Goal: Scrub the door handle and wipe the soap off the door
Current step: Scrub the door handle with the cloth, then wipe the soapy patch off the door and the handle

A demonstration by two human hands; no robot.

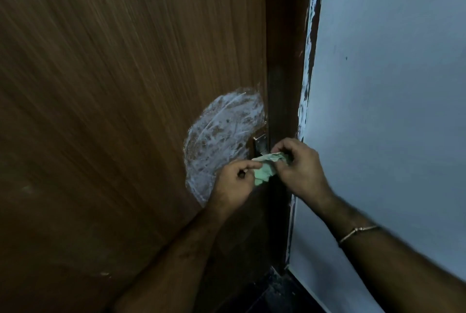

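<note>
You held the green cloth (264, 170) pinched in both grips, left hand (237, 181) and right hand (297, 169), at the door handle (261, 142); refolding a clean face before wiping the soap patch (222, 136) seemed advisable.

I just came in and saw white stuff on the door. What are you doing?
A person is cleaning the wooden door. Both hands, left hand and right hand, grip a crumpled green cloth just below the metal door handle plate. A big patch of white soap is smeared on the door beside the handle and is not yet wiped off.
</note>
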